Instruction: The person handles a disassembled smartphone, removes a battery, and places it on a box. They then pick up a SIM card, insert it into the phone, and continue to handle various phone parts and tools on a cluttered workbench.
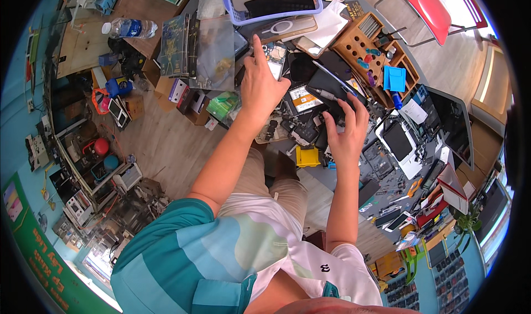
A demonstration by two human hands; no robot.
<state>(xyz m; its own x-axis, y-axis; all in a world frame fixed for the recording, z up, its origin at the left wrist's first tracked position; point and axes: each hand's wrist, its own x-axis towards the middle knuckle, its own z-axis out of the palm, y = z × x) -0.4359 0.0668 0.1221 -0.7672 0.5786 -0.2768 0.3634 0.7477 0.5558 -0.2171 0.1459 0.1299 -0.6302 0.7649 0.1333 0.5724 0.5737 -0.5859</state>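
A smartphone with its insides exposed [275, 57] lies at the middle of the cluttered bench. My left hand [261, 87] grips it, index finger stretched along its left edge and thumb at its lower right; the other fingers are partly hidden. My right hand [348, 129] hovers over the parts with fingers curved and apart, and the thumb stands away from them. Just beyond its fingertips is a slim grey pen-shaped tool [326, 94]; whether a finger touches its end I cannot tell. A phone battery with an orange label [304, 100] lies between my hands.
At the far side stands a lilac basket [238, 20] holding phones. A wooden organizer [354, 40] with small tools is at the far right. Clear plastic bags [214, 54] lie left, an opened white-framed device [399, 142] right. A yellow box [307, 157] sits near the front edge.
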